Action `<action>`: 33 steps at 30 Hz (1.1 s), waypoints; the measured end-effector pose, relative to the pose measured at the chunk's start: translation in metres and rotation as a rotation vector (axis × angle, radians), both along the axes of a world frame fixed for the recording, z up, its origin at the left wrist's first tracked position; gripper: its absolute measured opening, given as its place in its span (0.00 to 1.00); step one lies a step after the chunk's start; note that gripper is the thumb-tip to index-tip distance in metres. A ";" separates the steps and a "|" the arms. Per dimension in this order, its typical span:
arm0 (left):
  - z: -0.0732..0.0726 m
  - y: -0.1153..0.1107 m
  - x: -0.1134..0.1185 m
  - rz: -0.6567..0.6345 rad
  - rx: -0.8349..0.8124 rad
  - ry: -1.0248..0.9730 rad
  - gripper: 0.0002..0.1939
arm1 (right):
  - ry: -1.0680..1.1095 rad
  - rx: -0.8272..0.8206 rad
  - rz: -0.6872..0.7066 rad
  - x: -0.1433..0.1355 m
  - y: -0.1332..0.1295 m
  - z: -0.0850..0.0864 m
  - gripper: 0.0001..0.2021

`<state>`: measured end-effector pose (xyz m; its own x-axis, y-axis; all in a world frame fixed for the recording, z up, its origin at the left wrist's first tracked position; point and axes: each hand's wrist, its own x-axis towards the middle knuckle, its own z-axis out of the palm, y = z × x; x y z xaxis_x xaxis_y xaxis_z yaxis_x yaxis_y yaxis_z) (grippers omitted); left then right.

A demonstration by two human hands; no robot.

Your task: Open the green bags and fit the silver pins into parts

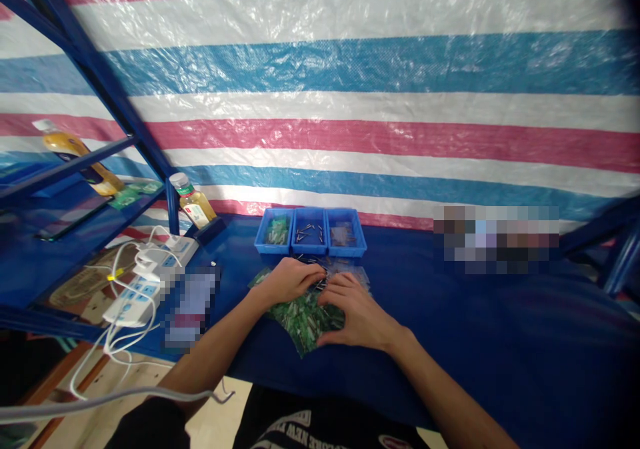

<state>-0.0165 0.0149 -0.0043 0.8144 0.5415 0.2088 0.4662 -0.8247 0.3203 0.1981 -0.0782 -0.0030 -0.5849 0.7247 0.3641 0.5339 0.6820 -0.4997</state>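
A heap of small green packets (299, 325) lies on the blue table in front of me. My left hand (290, 279) is over the heap's upper edge, fingers pressed together beside small dark metal pieces; what they hold, if anything, is too small to name. My right hand (357, 312) rests on the heap's right side, thumb and fingers spread apart. Clear packets (361, 275) lie just beyond it. Behind the hands stand three blue bins: the left one (260, 239) holds green packets, the middle one (310, 249) dark metal pins, the right one (361, 243) clear packets.
To the left lie a white power strip (133, 302) with tangled cables and a blurred phone-like object (193, 305). A bottle (195, 205) stands by the blue frame (173, 209). Another bottle (83, 159) leans further left. A pixelated patch covers something at the back right.
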 end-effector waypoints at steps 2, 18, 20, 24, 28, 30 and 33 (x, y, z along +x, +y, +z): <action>0.001 0.000 0.000 0.000 -0.004 0.008 0.16 | -0.040 -0.005 0.058 -0.005 -0.003 0.000 0.32; 0.003 -0.001 -0.001 -0.014 -0.025 -0.082 0.15 | 0.002 0.022 -0.052 -0.008 -0.001 -0.016 0.26; 0.002 -0.001 -0.002 -0.016 -0.023 -0.105 0.15 | 0.063 -0.002 -0.090 -0.007 0.000 -0.020 0.29; 0.004 -0.001 -0.003 -0.060 -0.052 -0.164 0.19 | 0.253 -0.113 -0.217 -0.004 0.002 -0.027 0.33; 0.010 -0.005 -0.001 -0.136 -0.068 -0.219 0.22 | 0.362 -0.143 -0.329 -0.002 0.004 -0.032 0.33; 0.012 -0.007 0.002 -0.140 -0.038 -0.226 0.20 | 0.371 -0.145 -0.342 -0.002 0.005 -0.033 0.32; 0.011 -0.009 0.006 -0.132 0.029 -0.244 0.15 | 0.380 -0.132 -0.347 -0.002 0.006 -0.033 0.29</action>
